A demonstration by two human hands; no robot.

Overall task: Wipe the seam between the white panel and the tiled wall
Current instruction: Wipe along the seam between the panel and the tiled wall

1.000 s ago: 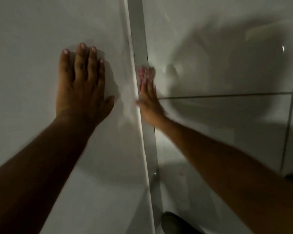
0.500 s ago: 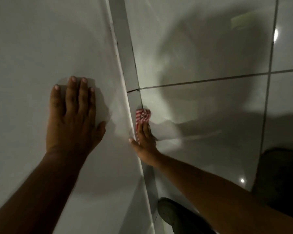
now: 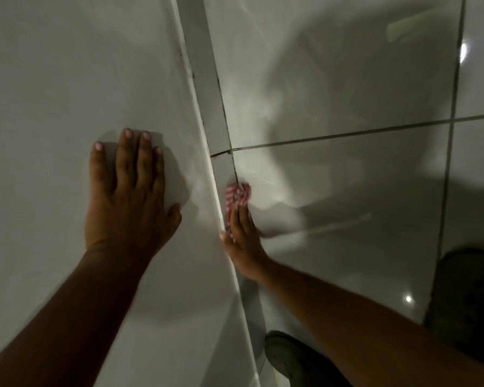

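Against the seam (image 3: 217, 202), cloth (image 3: 236, 197) under right hand (image 3: 242, 241)

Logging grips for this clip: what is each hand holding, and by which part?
The right hand presses a red-and-white cloth under its fingers, by the cloth's lower part. The left hand holds nothing, flat on the white panel.

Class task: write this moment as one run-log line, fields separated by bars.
left hand: flat on white panel | right hand: presses red-and-white striped cloth into seam beside glossy tiled wall | step: wiping
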